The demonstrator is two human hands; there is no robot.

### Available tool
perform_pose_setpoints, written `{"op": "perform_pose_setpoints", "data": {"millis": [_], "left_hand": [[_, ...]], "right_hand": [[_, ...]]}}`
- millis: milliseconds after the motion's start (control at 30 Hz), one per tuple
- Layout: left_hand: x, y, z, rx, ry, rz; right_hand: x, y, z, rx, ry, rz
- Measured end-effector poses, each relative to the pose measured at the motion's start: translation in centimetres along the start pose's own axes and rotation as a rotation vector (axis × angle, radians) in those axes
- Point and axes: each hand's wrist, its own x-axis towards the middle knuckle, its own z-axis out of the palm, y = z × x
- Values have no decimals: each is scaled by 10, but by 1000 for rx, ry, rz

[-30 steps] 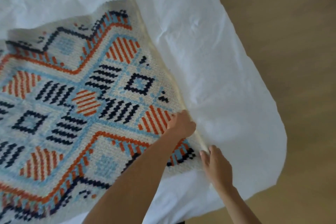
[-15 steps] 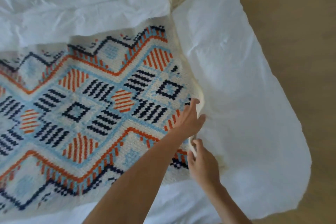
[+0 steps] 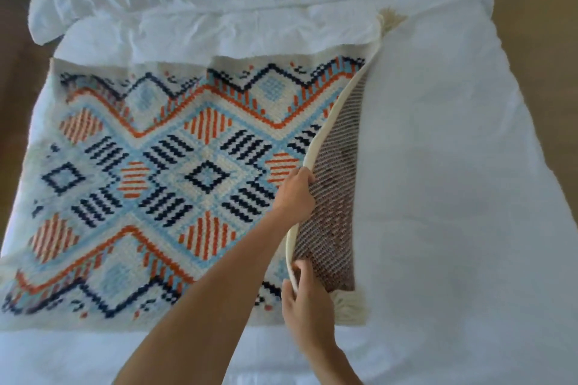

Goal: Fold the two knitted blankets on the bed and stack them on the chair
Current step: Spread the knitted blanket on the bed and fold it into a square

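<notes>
I see the knitted blanket [image 3: 175,172] spread flat on the bed's crumpled white sheet [image 3: 453,166], a chunky weave of orange, navy and pale-blue diamonds and zigzags. My left hand [image 3: 295,194] pinches its thick cream right edge mid-length, my right hand [image 3: 308,297] grips that edge nearer the tasselled corner [image 3: 348,306], lifting it to show a brown striped underside.

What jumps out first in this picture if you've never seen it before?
The patterned knitted blanket, in orange, navy and pale blue diamonds, fills the left of the white bed. At its right edge the left hand and right hand lift the cream border, baring a dark striped underside.
</notes>
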Motion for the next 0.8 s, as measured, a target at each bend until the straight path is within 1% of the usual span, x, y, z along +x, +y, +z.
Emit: {"op": "perform_pose_setpoints", "data": {"millis": [233,433,533,633,733,800], "left_hand": [[-4,-93,-53,-34,33,-9],[-24,-205,-106,-90,71,-39],[-39,-264,-136,-64,122,-69],[-56,-312,-163,-81,143,-172],[-70,-346,-183,-104,133,-234],[-78,-360,-192,-110,125,-227]], "right_hand": [[-13,-63,77,11,-1,12],[-31,-137,165,-17,-2,77],[-43,-175,213,-20,-55,94],[-56,-207,250,-31,-121,128],[-68,-230,273,-39,-183,142],[-72,-241,285,-52,-214,143]]}}
